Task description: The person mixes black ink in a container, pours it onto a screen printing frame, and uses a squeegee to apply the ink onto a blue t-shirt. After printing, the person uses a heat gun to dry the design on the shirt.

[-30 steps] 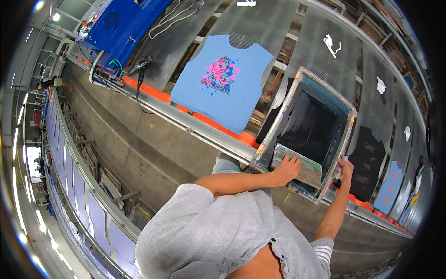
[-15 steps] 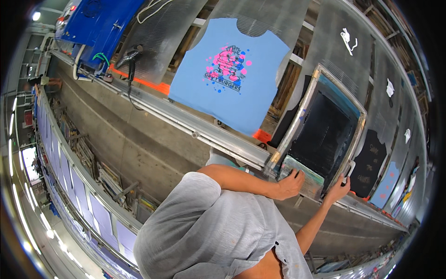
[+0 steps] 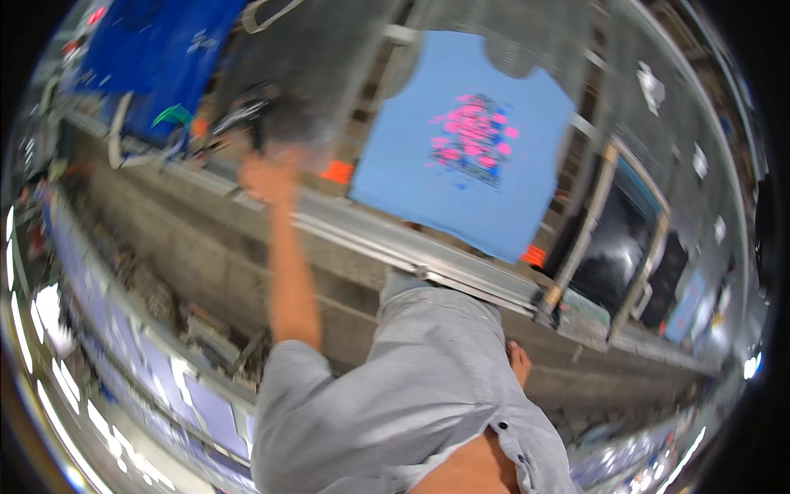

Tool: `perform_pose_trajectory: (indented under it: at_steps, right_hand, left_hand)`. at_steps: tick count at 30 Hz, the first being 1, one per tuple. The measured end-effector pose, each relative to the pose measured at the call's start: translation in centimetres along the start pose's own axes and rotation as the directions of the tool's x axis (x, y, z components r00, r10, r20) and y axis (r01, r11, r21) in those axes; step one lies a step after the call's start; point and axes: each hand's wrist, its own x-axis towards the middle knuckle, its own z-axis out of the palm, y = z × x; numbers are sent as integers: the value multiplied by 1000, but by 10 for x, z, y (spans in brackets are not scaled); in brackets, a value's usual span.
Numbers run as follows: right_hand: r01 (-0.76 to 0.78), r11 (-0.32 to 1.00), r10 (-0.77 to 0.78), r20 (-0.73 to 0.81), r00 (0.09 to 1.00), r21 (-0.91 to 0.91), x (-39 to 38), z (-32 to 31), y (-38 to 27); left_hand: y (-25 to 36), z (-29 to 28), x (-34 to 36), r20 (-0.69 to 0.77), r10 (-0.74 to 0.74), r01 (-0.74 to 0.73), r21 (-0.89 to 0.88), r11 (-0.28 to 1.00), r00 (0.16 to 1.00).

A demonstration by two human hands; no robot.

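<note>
My left arm stretches forward to the long metal rail. There my left hand (image 3: 267, 177) is beside a black hair dryer (image 3: 245, 118) that rests on the grey board. Motion smears the fingers, so whether they touch its handle does not show. My right hand (image 3: 518, 362) hangs low beside my grey shirt, mostly hidden behind it, its grip unclear. A light blue sleeveless shirt (image 3: 411, 165) with a pink, blue and black print lies flat in the middle. To its right stands a wooden-framed printing screen (image 3: 594, 218), with a squeegee (image 3: 584, 317) at its near end.
A metal rail (image 3: 370, 235) runs along the near side of the boards. At the far left is a blue machine or cabinet (image 3: 152, 49) with hoses. Orange pieces (image 3: 337, 171) show beside the blue shirt. Further right lie a black shirt (image 3: 665, 276) and another light blue one (image 3: 685, 309).
My left hand has let go of the squeegee and swung left to the hair dryer. My right hand has left the screen frame and dropped to my side. The view has shifted left.
</note>
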Motion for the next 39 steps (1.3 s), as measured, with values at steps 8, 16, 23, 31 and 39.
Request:
perform_pose_trajectory:
  at_steps: [8, 16, 23, 31, 39]
  right_hand:
    - [229, 959, -202, 166, 965, -168, -6, 28, -116]
    - [290, 872, -471, 509, 720, 395, 3, 136, -282]
    - [-353, 597, -197, 558, 806, 720, -8, 131, -303]
    - [42, 777, -261, 261, 930, 629, 11, 30, -276]
    - [360, 918, -297, 315, 902, -164, -17, 36, -252]
  left_hand:
    - [-73, 41, 71, 811, -86, 764, -503, 405, 579]
    - [-6, -117, -68, 655, 76, 448, -592, 669, 752]
    - [106, -154, -199, 447, 822, 56, -887, 458, 353]
    - [207, -102, -124, 35, 993, -39, -998, 39, 115]
    - [189, 48, -72, 90, 682, -476, -651, 591, 725]
